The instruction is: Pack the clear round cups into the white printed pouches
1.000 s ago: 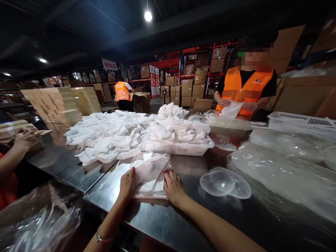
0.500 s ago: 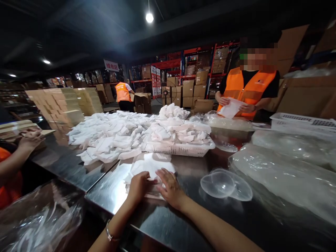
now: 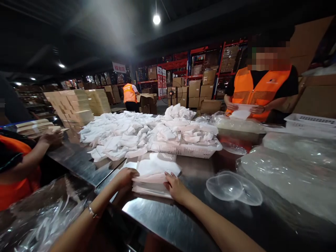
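A stack of flat white bags [image 3: 154, 189] lies on the metal table in front of me, and the front part of the top white bag [image 3: 153, 177] is folded over. My left hand [image 3: 127, 177] closes on the left end of that fold. At its right end, my right hand [image 3: 175, 186] pinches the same bag, with the thumb and fingers at the edge. Just behind the stack stands a white perforated basket [image 3: 181, 149] heaped with crumpled white bags [image 3: 168, 133]. More of these bags are piled loosely to its left.
Clear round plastic pieces [image 3: 233, 187] lie right of my right hand, beside large clear plastic bags [image 3: 283, 175]. A co-worker in an orange vest [image 3: 262, 91] holds a white sheet across the table. Another person's arm [image 3: 39, 150] is at left, above a clear plastic liner [image 3: 52, 217].
My hands have moved apart to the two sides of the top bag, whose front now shows a straight fold. The view has swung left. The left co-worker's arm has shifted.
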Available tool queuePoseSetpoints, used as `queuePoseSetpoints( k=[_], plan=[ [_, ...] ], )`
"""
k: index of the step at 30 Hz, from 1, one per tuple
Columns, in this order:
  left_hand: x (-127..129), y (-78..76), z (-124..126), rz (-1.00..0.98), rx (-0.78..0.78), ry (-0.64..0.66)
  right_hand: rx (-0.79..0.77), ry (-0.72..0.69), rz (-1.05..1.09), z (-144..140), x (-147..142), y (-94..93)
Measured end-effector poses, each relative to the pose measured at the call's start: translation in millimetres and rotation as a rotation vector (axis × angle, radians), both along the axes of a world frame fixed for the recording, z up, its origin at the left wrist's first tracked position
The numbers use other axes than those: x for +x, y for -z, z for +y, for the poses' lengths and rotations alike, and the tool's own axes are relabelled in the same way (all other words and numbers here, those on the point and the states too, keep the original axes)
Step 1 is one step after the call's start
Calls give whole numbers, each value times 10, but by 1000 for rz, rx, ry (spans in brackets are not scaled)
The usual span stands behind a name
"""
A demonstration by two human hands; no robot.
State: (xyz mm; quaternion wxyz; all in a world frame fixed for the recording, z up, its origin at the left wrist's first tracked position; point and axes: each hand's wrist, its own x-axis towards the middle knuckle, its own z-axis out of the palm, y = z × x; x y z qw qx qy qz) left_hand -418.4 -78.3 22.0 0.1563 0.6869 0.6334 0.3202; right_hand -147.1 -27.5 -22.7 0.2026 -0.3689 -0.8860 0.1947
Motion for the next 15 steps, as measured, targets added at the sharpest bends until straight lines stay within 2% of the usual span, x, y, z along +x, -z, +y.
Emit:
queuePoseSetpoints(
  k=[3,8,12,15],
  plan=[
    [-11,-73,109,190,-32,137,3,32,-3,5,-6,63],
    [60,-315,205,364,-11,164,54,53,-22,-13,-31,71],
    [200,-468,201,380,-26,145,49,74,-40,-43,-26,17],
    [304,-499,155,325,-39,123,48,71,-66,-52,-19,1]
  ],
)
